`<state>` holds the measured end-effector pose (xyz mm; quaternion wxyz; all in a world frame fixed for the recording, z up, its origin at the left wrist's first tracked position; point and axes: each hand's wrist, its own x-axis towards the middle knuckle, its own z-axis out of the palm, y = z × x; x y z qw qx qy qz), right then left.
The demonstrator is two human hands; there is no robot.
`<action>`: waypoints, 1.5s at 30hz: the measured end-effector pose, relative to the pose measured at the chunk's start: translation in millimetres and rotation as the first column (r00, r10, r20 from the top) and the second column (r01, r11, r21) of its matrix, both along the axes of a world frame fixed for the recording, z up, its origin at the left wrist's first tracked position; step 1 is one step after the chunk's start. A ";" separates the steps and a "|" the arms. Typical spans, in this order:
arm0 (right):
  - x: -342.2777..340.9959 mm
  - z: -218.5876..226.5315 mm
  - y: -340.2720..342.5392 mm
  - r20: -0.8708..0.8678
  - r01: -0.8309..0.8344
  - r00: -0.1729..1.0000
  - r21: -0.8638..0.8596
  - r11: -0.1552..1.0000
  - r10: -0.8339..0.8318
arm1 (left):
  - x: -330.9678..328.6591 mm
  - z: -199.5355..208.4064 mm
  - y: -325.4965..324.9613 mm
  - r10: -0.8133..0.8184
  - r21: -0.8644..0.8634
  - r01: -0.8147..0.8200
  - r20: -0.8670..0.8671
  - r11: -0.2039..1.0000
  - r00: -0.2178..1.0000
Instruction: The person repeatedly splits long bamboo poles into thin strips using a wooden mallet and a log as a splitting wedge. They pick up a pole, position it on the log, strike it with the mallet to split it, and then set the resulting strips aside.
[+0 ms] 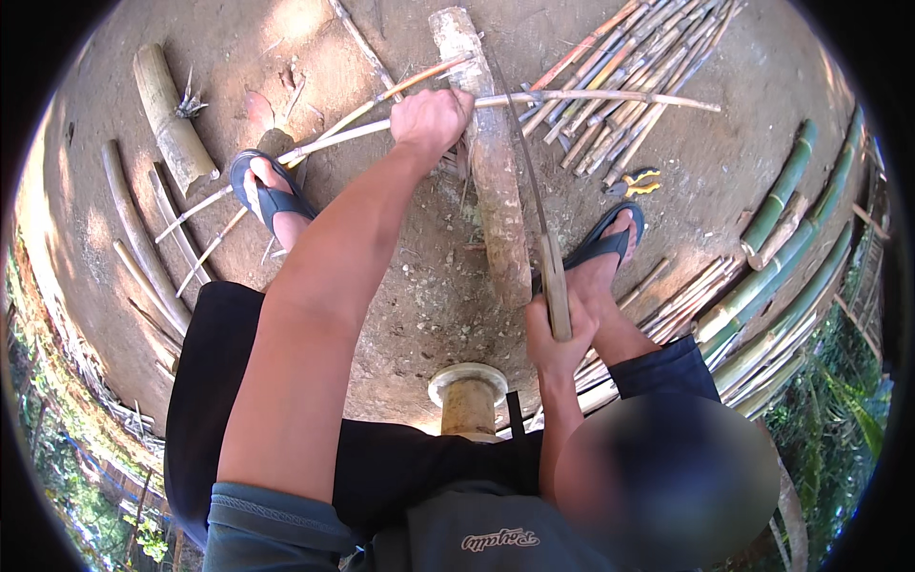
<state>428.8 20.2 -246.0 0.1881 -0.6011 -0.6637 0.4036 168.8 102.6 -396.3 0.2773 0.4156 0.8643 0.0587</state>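
My left hand [431, 119] is closed around a thin pale bamboo stick [610, 95] and presses it across a rough log [496, 191] lying on the ground. In my right hand [560, 336] is the wooden handle of a machete [534, 176], its long narrow blade seen nearly edge-on. The blade points away from me along the log's right side and crosses the stick just right of the log; whether it touches the stick I cannot tell. A second, orange-tinged stick [400, 88] runs from the log's far end down past my left foot.
A bundle of bamboo sticks [643, 71] lies at the far right, with yellow-handled pliers [634, 183] nearer, by my right sandal [610, 234]. Green bamboo poles [782, 191] lie farther right. Thick cut bamboo [172, 124] lies at left. A round post [467, 400] stands between my legs.
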 end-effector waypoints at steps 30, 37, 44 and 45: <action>-22.0 -52.0 28.2 -0.038 0.018 0.999 -0.077 0.997 -0.021 | -2.8 7.0 5.1 -0.036 -0.077 0.040 0.052 0.996 0.998; 22.2 -19.3 -15.8 -0.077 0.036 0.996 -0.014 0.999 -0.037 | -3.2 11.4 9.0 0.024 -0.195 0.006 0.149 0.981 0.988; 26.0 -3.5 -15.7 0.001 0.064 0.998 -0.051 0.997 -0.064 | -2.7 1.2 1.0 -0.010 -0.010 0.010 0.002 1.000 1.000; 28.5 13.2 -22.7 0.007 0.009 1.000 0.006 1.000 -0.009 | -4.0 -1.3 3.0 -0.010 -0.006 0.010 -0.001 1.000 1.000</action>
